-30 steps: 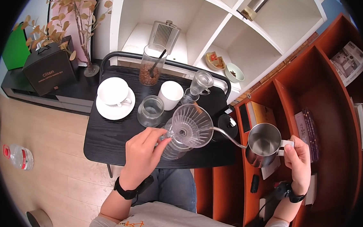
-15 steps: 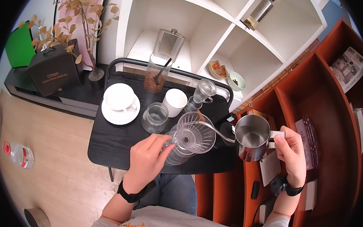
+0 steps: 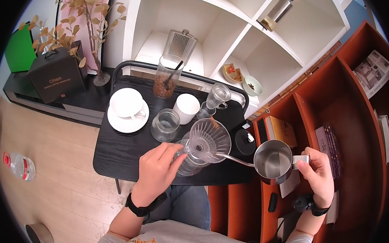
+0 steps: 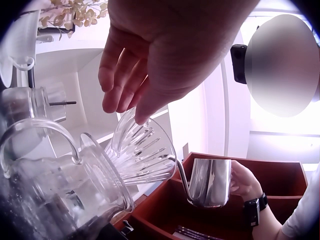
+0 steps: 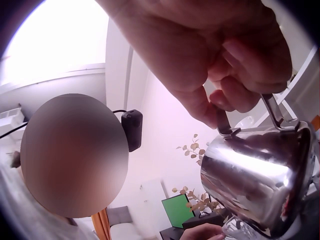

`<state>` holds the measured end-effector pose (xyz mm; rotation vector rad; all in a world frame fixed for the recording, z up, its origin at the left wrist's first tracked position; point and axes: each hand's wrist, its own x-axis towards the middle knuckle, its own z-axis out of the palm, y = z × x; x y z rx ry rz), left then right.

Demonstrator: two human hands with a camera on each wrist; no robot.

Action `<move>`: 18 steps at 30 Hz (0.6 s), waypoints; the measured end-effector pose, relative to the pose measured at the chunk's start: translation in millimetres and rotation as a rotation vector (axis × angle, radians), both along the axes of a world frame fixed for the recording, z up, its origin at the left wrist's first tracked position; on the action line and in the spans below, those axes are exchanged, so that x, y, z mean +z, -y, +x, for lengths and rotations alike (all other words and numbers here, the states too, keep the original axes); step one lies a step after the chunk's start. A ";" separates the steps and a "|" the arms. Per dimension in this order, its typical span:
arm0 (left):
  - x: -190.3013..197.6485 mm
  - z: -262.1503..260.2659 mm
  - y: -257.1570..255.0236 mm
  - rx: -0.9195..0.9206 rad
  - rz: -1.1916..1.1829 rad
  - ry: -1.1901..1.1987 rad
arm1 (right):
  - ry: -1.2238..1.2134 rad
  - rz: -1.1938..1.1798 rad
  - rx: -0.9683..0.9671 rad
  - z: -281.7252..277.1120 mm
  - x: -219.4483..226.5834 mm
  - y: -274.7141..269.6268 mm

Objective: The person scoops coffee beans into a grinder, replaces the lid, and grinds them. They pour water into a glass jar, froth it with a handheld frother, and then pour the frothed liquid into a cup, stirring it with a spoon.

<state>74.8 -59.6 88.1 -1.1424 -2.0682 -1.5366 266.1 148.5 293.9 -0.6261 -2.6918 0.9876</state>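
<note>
My left hand (image 3: 160, 165) pinches the small handle of a clear ribbed coffee dripper (image 3: 213, 136) between thumb and fingers. The dripper sits over the mouth of a glass server (image 4: 55, 185) at the table's near edge. My right hand (image 3: 317, 172) grips the handle of a steel gooseneck kettle (image 3: 272, 161), held to the right of the dripper. Its thin spout (image 3: 236, 160) reaches over the dripper's near right side, with the tip inside the rim. In the right wrist view, fingers curl through the handle above the kettle's shiny body (image 5: 255, 175).
On the black table (image 3: 112, 156) stand a white cup on a saucer (image 3: 128, 125), a glass jar (image 3: 165, 125), a white mug (image 3: 187, 108), a tall glass of brown beans (image 3: 166, 81) and a small glass cup (image 3: 218, 96). A reddish bookshelf (image 3: 330, 101) flanks the right side.
The kettle first moved left and away from me, then came back toward me. Its spout tip travelled from the dripper's far side to its near side. My left hand keeps holding the dripper's handle.
</note>
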 end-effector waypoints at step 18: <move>0.5 1.5 0.4 0.005 0.011 0.029 | -0.055 -0.069 -0.143 -17.5 -0.1 -12.7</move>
